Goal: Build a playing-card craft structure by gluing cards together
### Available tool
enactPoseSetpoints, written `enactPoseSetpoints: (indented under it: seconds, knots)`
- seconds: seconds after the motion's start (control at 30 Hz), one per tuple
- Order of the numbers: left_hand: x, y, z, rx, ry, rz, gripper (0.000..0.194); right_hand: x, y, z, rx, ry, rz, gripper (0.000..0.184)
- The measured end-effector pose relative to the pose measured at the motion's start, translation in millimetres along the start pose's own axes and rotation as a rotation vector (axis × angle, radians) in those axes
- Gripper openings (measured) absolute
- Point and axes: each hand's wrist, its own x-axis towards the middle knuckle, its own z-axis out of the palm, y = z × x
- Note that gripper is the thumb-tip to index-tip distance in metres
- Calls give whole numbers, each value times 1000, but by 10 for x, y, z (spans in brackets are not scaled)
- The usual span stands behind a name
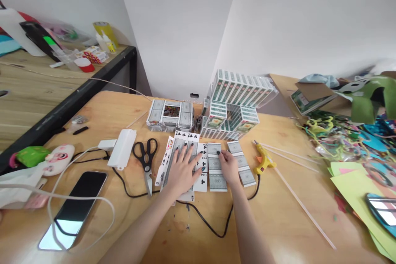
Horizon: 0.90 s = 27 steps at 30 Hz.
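Cards (218,182) lie in strips on a wooden table (278,222), the left hand (182,170) spread flat over one group, grasping nothing, the right hand (229,166) bent at the neighboring strip's edge, its grip impossible to tell. Aligning appears underway; the next move likely calls for flush edges and light fingers.

Card backs (218,182) grey, ornate-patterned; club cards (202,182) black on white; glue gun (264,161) yellow.
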Motion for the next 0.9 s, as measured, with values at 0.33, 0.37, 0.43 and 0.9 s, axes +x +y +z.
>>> enactPoseSetpoints:
  seconds: [0.33,0.37,0.43,0.9]
  knots:
    - [-2,-9,-18,-5,-3,2,48,46,30,-24,-48,16,-3,46]
    - [-2,-8,-22,-10,-3,2,48,46,28,-23,-44,15,-1,46]
    - [-3,-5,-29,-16,-1,0,48,44,30,-18,-40,28,0,46]
    - [-2,-4,-34,-29,-5,-3,48,41,47,4,-8,67,4,47]
